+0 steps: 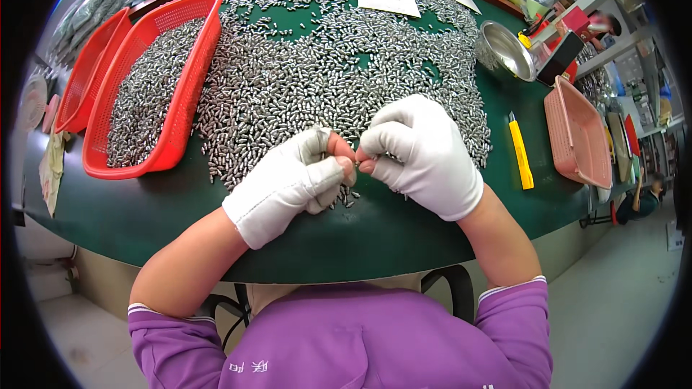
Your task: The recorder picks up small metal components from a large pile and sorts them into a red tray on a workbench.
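Over the desk (317,253), the left hand (285,186) and right hand (429,158) are pinched closed; what is held cannot be told. Metal pieces (303,83) are spread beyond.

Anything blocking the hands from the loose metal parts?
Nothing visible. The left hand and right hand are at the near edge of the metal parts. The full red basket sits left of the hands, the yellow cutter right; neither is between.
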A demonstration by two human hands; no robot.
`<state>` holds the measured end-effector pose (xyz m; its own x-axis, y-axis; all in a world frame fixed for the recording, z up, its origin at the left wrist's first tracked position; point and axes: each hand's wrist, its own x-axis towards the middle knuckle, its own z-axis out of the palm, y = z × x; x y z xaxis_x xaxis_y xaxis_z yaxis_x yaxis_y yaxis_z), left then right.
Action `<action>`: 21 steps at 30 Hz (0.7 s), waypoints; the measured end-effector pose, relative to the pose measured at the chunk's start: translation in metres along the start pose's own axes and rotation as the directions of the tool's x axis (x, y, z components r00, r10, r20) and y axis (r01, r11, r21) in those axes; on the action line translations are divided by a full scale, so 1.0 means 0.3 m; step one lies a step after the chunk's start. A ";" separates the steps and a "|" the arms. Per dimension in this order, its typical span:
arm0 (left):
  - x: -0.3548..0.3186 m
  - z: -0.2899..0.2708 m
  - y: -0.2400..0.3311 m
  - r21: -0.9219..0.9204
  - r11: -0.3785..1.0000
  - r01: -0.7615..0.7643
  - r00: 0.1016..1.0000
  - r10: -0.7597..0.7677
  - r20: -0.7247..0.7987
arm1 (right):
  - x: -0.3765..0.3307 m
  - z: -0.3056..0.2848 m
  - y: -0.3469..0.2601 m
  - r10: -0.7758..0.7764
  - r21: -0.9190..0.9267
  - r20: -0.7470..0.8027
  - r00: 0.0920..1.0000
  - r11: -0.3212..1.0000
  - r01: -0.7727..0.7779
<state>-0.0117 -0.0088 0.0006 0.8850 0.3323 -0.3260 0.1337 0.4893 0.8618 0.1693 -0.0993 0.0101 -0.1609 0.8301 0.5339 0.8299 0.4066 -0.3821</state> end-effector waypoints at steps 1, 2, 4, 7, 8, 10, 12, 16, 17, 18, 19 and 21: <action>-0.004 0.008 0.004 0.057 0.998 -0.002 1.000 0.002 0.007 | 0.005 -0.006 0.000 -0.024 0.027 -0.003 1.000 0.999 0.024; -0.006 0.010 0.004 0.058 0.998 -0.005 1.000 0.004 0.006 | 0.006 -0.004 -0.001 -0.027 0.027 -0.004 1.000 0.999 0.027; -0.007 0.012 0.005 0.106 0.994 0.026 0.999 -0.028 0.016 | 0.005 0.002 -0.006 -0.061 0.083 -0.022 0.998 0.995 0.062; -0.004 0.000 0.008 0.098 0.995 0.030 0.999 -0.032 0.023 | 0.011 -0.006 -0.016 -0.055 0.086 -0.076 0.996 0.994 0.061; -0.005 -0.005 0.008 0.065 0.997 0.043 0.999 -0.045 0.030 | 0.013 -0.008 -0.015 -0.033 0.106 -0.095 0.995 0.993 0.043; -0.003 -0.002 0.003 0.022 0.999 0.038 0.999 -0.038 0.027 | 0.010 -0.014 -0.003 -0.030 0.079 -0.088 0.996 0.996 0.037; 0.001 0.001 0.002 -0.020 0.999 0.034 0.999 -0.033 0.028 | 0.004 -0.012 0.009 -0.003 0.032 -0.128 0.992 0.999 0.007; -0.004 0.001 0.002 0.006 1.000 0.030 1.000 -0.031 0.007 | -0.003 -0.008 0.007 0.059 0.062 -0.102 0.993 0.997 -0.053; -0.006 -0.001 0.000 0.005 1.000 0.012 1.000 -0.012 0.013 | -0.003 -0.007 0.007 0.053 0.044 -0.090 0.994 0.998 -0.049; -0.005 -0.003 -0.002 0.005 1.000 0.012 1.000 -0.012 0.012 | -0.004 -0.006 0.008 0.048 0.027 -0.078 0.996 0.999 -0.046; -0.003 -0.005 -0.005 -0.004 1.000 0.003 1.000 -0.003 0.022 | -0.005 -0.005 0.010 0.048 0.026 -0.078 0.996 0.999 -0.046; 0.000 -0.007 -0.006 -0.014 1.000 -0.004 0.999 0.005 0.033 | -0.008 -0.003 0.015 0.066 0.016 -0.055 0.996 0.998 -0.065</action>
<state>-0.0127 -0.0080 -0.0019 0.9000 0.3077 -0.3087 0.1234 0.4993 0.8576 0.1737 -0.0996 0.0078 -0.0761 0.8329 0.5481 0.8299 0.3576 -0.4282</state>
